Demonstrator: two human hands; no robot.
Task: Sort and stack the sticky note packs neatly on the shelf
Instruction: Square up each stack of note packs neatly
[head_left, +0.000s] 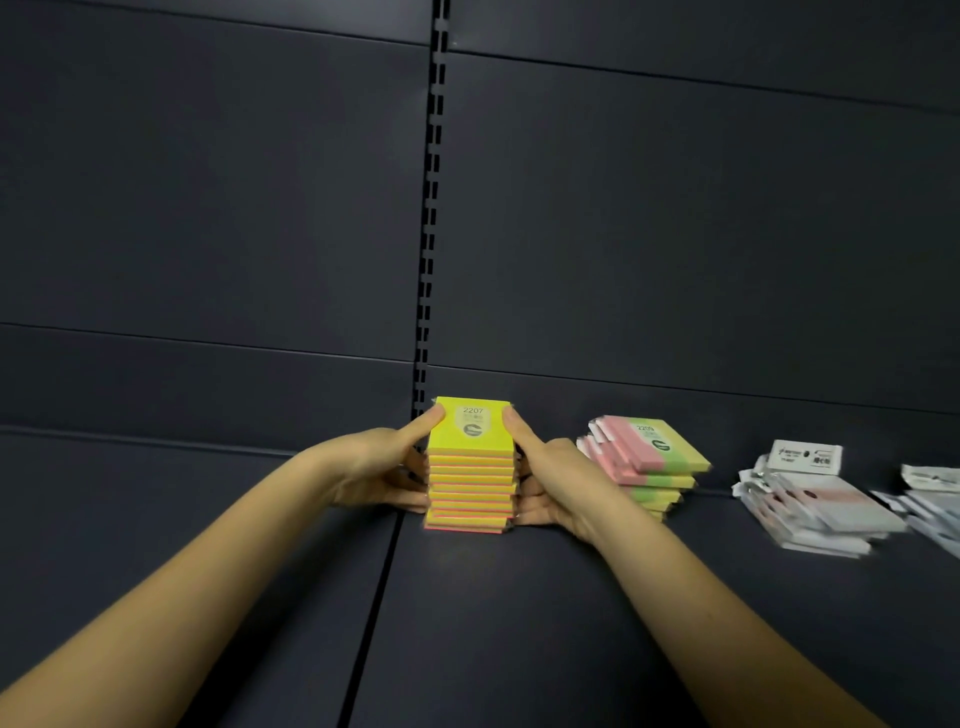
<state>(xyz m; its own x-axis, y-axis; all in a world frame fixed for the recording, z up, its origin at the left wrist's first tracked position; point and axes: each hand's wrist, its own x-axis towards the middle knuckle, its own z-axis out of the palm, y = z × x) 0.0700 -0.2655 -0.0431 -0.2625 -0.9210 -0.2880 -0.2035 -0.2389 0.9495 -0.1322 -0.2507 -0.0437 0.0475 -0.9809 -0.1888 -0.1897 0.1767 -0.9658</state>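
Observation:
A tall stack of yellow sticky note packs (470, 478), with thin pink edges and a label reading 2207 on top, stands on the dark shelf (519, 613) near the back panel. My left hand (387, 467) presses against the stack's left side with its thumb on the top pack. On the other side my right hand (550, 480) clasps the stack, thumb also on top. To the right sits a shorter, slightly uneven stack of pink-and-green packs (647, 465).
At the far right lie loose piles of white and pale pink packs (815, 499), with more white packs (935, 499) cut off by the frame edge. A slotted upright (431, 208) runs up the dark back panel. A seam divides the shelf boards (382, 597).

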